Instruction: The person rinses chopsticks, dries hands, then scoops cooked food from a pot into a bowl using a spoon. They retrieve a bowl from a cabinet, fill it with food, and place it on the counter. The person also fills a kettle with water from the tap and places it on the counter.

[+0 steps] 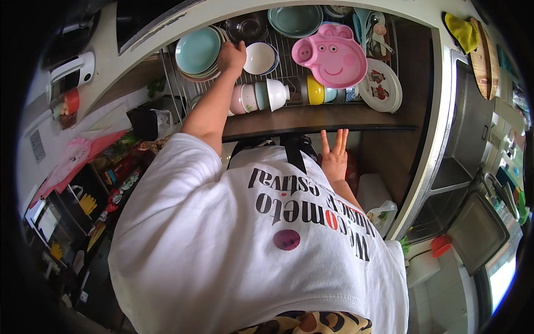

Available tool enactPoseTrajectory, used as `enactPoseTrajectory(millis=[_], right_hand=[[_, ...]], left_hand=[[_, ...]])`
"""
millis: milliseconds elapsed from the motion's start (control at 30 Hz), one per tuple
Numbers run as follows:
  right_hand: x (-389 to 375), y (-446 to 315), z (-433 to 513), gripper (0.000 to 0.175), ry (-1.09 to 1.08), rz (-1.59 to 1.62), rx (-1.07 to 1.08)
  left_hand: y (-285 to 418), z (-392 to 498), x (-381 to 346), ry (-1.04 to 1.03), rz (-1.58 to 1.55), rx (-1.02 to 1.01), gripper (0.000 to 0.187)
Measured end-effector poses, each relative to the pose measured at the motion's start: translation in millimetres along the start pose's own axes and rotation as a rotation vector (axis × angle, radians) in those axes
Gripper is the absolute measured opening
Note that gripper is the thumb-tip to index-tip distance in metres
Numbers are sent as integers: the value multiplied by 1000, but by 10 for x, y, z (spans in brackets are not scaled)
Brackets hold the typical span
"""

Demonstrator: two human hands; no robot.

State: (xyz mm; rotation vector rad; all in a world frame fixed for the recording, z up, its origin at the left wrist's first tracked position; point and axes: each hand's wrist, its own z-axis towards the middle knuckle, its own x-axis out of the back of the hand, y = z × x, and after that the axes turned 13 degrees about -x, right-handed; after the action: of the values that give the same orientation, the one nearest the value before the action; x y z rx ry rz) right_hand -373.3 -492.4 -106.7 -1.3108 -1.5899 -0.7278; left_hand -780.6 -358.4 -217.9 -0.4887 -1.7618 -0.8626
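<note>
My left hand (232, 58) is at the right rim of a stack of plates topped by a light blue plate (198, 50); its fingers are partly hidden, so a grip is unclear. Right of it sits a white bowl (259, 58) nested with a blue-rimmed one. My right hand (334, 156) is at the black front edge of the pull-out drawer (300, 121), fingers spread, holding nothing visible. A pink pig-face divided plate (333, 58) lies on the wire rack. In front stand tilted bowls, among them a white bowl (276, 95) and a yellow bowl (315, 89).
White oval plates (381, 85) lean at the drawer's right, below spoons and utensils (377, 35). A glass bowl (247, 28) and a teal dish (295, 18) sit at the back. The countertop edge (200, 14) arches above. A round wooden board (484, 58) and yellow cloth (461, 33) are far right.
</note>
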Motion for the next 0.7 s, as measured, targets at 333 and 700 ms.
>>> enactPoseTrajectory(millis=[333,700], right_hand=[[46,2,35,75,-57,35,-24],[76,-20,70,81,11,32,-26]], left_hand=[[339,-1207,-354,-611,301,-1552,43],[713,-1029,82,-761,363,-1666,38]])
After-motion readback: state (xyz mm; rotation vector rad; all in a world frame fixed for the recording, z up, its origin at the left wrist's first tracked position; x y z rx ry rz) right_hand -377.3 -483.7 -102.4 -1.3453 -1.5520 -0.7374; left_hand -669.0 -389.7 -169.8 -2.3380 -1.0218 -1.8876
